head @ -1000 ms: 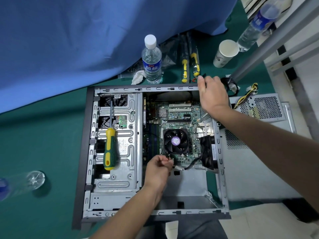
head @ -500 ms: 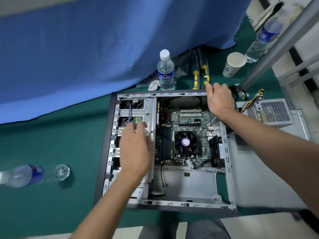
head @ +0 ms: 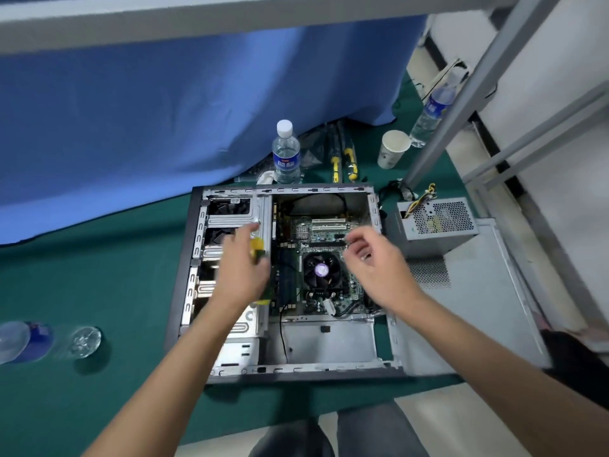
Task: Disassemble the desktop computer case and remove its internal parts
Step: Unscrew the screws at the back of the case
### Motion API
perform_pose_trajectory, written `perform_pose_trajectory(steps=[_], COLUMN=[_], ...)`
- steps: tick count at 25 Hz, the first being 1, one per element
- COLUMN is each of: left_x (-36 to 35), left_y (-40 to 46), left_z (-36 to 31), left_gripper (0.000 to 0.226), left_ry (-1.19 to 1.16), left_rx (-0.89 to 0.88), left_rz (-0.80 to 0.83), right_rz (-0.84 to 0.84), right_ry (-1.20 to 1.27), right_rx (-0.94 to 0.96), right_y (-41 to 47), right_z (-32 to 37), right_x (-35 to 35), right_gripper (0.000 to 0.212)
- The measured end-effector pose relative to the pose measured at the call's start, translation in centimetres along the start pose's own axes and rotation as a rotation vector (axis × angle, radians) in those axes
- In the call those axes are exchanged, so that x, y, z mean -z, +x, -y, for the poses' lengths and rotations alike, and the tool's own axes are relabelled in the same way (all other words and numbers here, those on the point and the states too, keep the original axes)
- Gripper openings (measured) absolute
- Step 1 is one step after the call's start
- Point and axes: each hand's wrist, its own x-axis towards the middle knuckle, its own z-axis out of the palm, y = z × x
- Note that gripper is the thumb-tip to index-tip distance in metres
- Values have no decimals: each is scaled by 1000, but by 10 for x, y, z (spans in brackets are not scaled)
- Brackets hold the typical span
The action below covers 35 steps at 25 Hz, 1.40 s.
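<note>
An open desktop computer case (head: 230,369) lies on its side on a green cloth (head: 99,275). The left hand (head: 242,268) hovers over the case's metal drive cage (head: 232,219), fingers curled around a green-and-yellow screwdriver (head: 257,249). Just right of that grip sits the motherboard with its round cooler fan (head: 321,270). The right hand (head: 374,262) hangs above the fan's right edge, fingers loosely curled, holding nothing. Beyond that hand, outside the case, rests a removed power supply (head: 435,222).

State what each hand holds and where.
Left hand grips the screwdriver by its green-and-yellow handle. Right hand holds nothing, fingers loosely curled above the motherboard.
</note>
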Motion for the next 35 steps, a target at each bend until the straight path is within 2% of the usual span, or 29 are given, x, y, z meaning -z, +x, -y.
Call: perform_pose_trajectory(steps=[2,4,7,8,10,12,14,16,20,23,25,27,28,29,32,35], left_x=[-24,-51,-77,-83,-92,-104,-123,-145,-171,-173,-169,-161,-158,-156,-158,-172], left_y=[-16,-24,-32,-32,-31,-30,-31,-34,-38,-43,-48,-48,-44,-38,-21,-10], left_z=[-22,-37,-31,-21,4,17,16,7,-2,-4,-5,-6,-6,-8,-16,-15], left_gripper=[61,60,41,30,14,20,29,27,21,13,11,12,15,18,14,24], left_ry=[-356,-477,-473,-363,49,333,419,427,318,366,203,-85,-102,-15,446,702], left_rx=[-57,-85,-122,-128,-91,24,76,112,225,124,56,115,124,93,-112,-308], left_rz=[218,293,273,243,247,326,361,351,196,255,305,335,342,363,487,523], right_rz=[236,389,292,230,98,-1,-40,-49,-19,6,23,42,47,50,15,-38], right_ry=[176,273,326,290,278,331,393,447,451,476,485,491,490,487,497,493], right_rx=[-66,-164,-318,-328,-337,-378,-423,-448,-427,-410,-412,-427,-435,-440,-440,-429], right_y=[-20,-30,-39,-43,-53,-62,-73,-85,-106,-115,-120,-121,-121,-120,-113,-100], right_z=[7,4,-13,-23,-46,-64,-76,-87,-107,-117,-123,-128,-131,-133,-140,-154], right_x=[-5,-11,-7,-2,10,20,27,33,54,64,66,64,61,59,55,47], right_gripper=[26,41,39,36,33,26,21,20,19,19,18,17,17,17,16,17])
